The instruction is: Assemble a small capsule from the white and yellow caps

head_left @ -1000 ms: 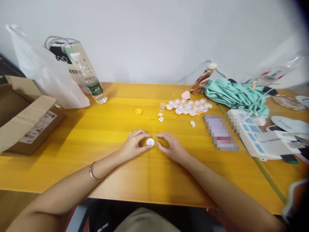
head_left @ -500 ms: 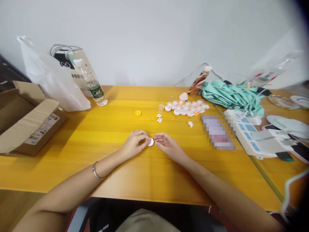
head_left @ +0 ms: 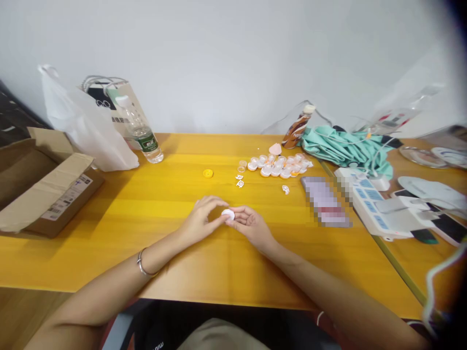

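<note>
At the table's centre, a small white round plastic cap (head_left: 228, 214) is pinched between the fingertips of the left hand (head_left: 202, 221) and the right hand (head_left: 250, 224), both closed on it just above the yellow wooden table (head_left: 146, 218). It is judged that the piece is being pressed or fitted together — a steady, aligned squeeze is called for next. At about one o'clock a cluster of white and orange caps (head_left: 279, 165) is seen; at eleven o'clock, a lone yellow disc (head_left: 207, 173) — and beyond it a clear water bottle (head_left: 140, 131).
</note>
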### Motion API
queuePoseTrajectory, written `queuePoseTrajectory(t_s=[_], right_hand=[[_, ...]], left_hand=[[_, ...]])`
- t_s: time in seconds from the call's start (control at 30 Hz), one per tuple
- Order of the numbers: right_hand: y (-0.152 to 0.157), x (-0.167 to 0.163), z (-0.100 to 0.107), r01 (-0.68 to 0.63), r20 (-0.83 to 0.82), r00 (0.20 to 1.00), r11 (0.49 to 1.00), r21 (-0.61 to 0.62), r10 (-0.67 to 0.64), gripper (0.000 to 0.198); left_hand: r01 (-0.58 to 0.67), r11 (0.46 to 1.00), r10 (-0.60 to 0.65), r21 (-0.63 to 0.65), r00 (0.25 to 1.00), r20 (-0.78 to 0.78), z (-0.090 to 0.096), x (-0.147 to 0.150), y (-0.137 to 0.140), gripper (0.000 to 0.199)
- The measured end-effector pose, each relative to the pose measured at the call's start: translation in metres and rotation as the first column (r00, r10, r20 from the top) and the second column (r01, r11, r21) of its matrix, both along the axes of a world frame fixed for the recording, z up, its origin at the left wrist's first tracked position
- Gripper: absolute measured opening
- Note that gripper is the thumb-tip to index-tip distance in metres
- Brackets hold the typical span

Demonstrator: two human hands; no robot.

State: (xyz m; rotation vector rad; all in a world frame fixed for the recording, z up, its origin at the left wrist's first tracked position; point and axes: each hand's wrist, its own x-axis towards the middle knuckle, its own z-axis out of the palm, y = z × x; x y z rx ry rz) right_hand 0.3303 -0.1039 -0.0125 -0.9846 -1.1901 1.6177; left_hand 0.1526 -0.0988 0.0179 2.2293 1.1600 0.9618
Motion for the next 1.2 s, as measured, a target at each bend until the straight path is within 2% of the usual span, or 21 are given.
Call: queuePoseTrajectory(t_s=[0.13, 0.27, 0.33, 0.37, 0.47, 0.53, 0.6, 0.63, 0.7, 0.77, 0.8, 0.97, 1.1, 1.2], right_hand=[[0.001, 0.003, 0.007, 0.031, 0.028, 0.999, 1.000, -0.002, -0.031, 0.036], [-0.001, 0.006, 0.019, 0.022, 0.018, 1.000, 1.000, -0.016, -0.021, 0.038], [-0.003, 0.007, 0.024, 0.013, 0.018, 1.000, 1.000, -0.019, -0.013, 0.039], [-0.003, 0.007, 0.027, 0.011, 0.019, 1.000, 1.000, -0.019, -0.011, 0.040], [-0.003, 0.011, 0.034, 0.002, 0.018, 1.000, 1.000, -0.025, -0.002, 0.042], [-0.002, 0.014, 0.040, -0.001, 0.013, 1.000, 1.000, -0.031, 0.001, 0.040], [0.001, 0.016, 0.049, 0.002, 0.007, 1.000, 1.000, -0.029, -0.002, 0.038], [0.002, 0.018, 0.054, 0.003, 0.005, 1.000, 1.000, -0.023, -0.002, 0.037], [0.004, 0.019, 0.065, -0.008, 0.005, 1.000, 1.000, 0.005, 0.008, 0.036], [0.005, 0.017, 0.077, -0.025, 0.003, 1.000, 0.999, 0.036, 0.025, 0.035], [0.005, 0.016, 0.083, -0.033, 0.002, 0.999, 0.998, 0.050, 0.033, 0.035], [-0.001, 0.008, 0.106, -0.071, -0.001, 0.997, 0.991, 0.111, 0.072, 0.033], [-0.008, 0.007, 0.116, -0.078, 0.030, 0.997, 0.984, 0.163, 0.075, 0.030], [-0.013, 0.007, 0.116, -0.058, 0.039, 0.998, 0.981, 0.185, 0.052, 0.028]], left_hand=[[-0.134, 0.988, 0.135, 0.077, 0.991, -0.017, 0.004, -0.016, 0.030, 0.025], [-0.222, 0.970, 0.241, 0.103, 0.938, -0.250, 0.001, -0.032, 0.084, 0.040], [-0.220, 0.974, 0.228, 0.062, 0.929, -0.291, -0.002, -0.034, 0.108, 0.050], [-0.203, 0.979, 0.201, 0.022, 0.941, -0.274, -0.004, -0.034, 0.117, 0.048], [-0.148, 0.986, 0.132, -0.076, 0.974, -0.185, -0.006, -0.029, 0.128, 0.030], [-0.122, 0.987, 0.105, -0.109, 0.984, -0.145, -0.001, -0.027, 0.122, 0.026], [-0.027, 0.979, 0.023, -0.203, 1.000, -0.020, 0.011, -0.028, 0.105, 0.031], [0.098, 0.950, -0.058, -0.296, 0.988, 0.141, 0.019, -0.030, 0.094, 0.033], [0.340, 0.848, -0.152, -0.407, 0.891, 0.427, 0.037, -0.033, 0.069, 0.035], [0.434, 0.796, -0.147, -0.422, 0.815, 0.561, 0.053, -0.034, 0.045, 0.038], [0.446, 0.795, -0.135, -0.412, 0.791, 0.597, 0.060, -0.034, 0.035, 0.040], [0.364, 0.897, -0.121, -0.249, 0.745, 0.656, 0.075, -0.032, 0.007, 0.029], [0.293, 0.946, -0.165, -0.136, 0.799, 0.578, 0.076, -0.032, -0.002, 0.038], [0.222, 0.970, -0.141, -0.102, 0.848, 0.511, 0.078, -0.032, -0.007, 0.037]])
